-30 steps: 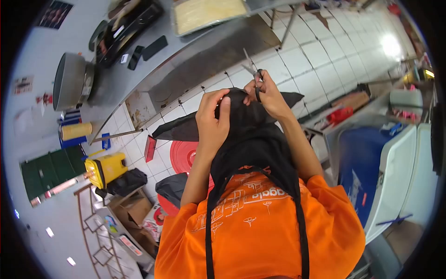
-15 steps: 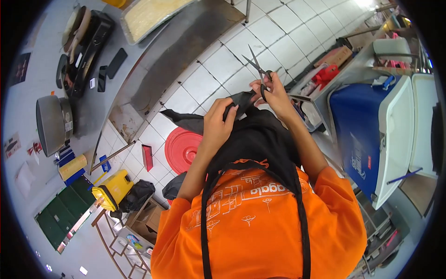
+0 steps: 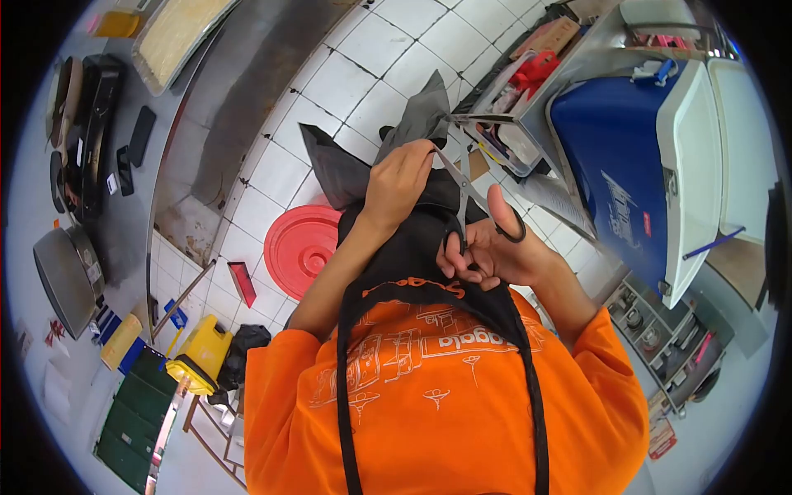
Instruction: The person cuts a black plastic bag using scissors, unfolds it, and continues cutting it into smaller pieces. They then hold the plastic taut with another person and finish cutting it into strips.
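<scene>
The left hand (image 3: 398, 186) has its fingers curled and closed on a black sheet (image 3: 422, 107) of thin, crumpled material. One pointed corner of the sheet sticks up past the knuckles, and another spreads out to the left of the wrist. The sheet is held in front of the black apron (image 3: 388, 262), above the white tiled floor (image 3: 384, 37) and off the bench (image 3: 136, 231).

The right hand (image 3: 503, 247) holds the scissors (image 3: 465, 183), thumb through one loop and a finger at the other, the remaining fingers bent inward. The blades stand apart; the tip of one meets the left fingers in view, but whether it touches them or the sheet I cannot tell.

The bench runs along the left side. At its far end, close to the long edge facing the person, sits a tray (image 3: 176, 41) of something pale. Two phones lie nearer along that same edge, a larger one (image 3: 142, 136) and a smaller one (image 3: 124, 171), with a black stove (image 3: 95, 124) farther in. On the floor a round red lid (image 3: 307, 247) lies just beside the left forearm. To the right stands a blue cooler (image 3: 610, 157), its white lid raised.
</scene>
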Tool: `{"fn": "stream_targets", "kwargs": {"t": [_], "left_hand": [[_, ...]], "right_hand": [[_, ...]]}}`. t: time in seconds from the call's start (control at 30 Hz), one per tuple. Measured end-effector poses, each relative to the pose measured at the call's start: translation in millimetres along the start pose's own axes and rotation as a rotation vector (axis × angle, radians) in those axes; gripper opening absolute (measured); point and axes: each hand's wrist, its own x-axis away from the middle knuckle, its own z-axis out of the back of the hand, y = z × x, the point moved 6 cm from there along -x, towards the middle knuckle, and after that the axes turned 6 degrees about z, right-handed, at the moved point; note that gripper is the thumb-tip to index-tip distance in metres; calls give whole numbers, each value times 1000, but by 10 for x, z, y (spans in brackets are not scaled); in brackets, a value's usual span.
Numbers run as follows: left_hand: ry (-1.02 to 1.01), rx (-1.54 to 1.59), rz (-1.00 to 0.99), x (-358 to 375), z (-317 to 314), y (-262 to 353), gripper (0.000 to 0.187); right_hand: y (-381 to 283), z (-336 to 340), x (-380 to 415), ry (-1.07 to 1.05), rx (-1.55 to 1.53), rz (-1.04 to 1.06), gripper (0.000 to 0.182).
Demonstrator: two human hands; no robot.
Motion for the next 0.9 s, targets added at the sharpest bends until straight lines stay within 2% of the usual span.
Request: {"fn": "stream_targets", "kwargs": {"t": [0.23, 0.37, 0.43, 0.57, 0.67, 0.73, 0.9], "left_hand": [[-119, -20, -131, 226, -318, 121, 24], [-224, 31, -41, 426, -511, 111, 28], [-349, -11, -158, 539, -608, 127, 30], [-437, 34, -188, 692, -686, 163, 28], [-478, 63, -247, 756, -737, 240, 25], [-507, 98, -212, 768, -811, 234, 24], [-510, 182, -278, 741, -881, 341, 18]], "right_hand": [[136, 133, 11, 219, -288, 67, 95], [340, 236, 33, 338, -338, 78, 91], [495, 315, 76, 453, -336, 41, 88], [760, 427, 107, 495, -445, 11, 87], [898, 452, 118, 492, -467, 10, 87], [969, 525, 169, 633, -367, 45, 86], [1014, 429, 284, 699, -307, 85, 88]]}}
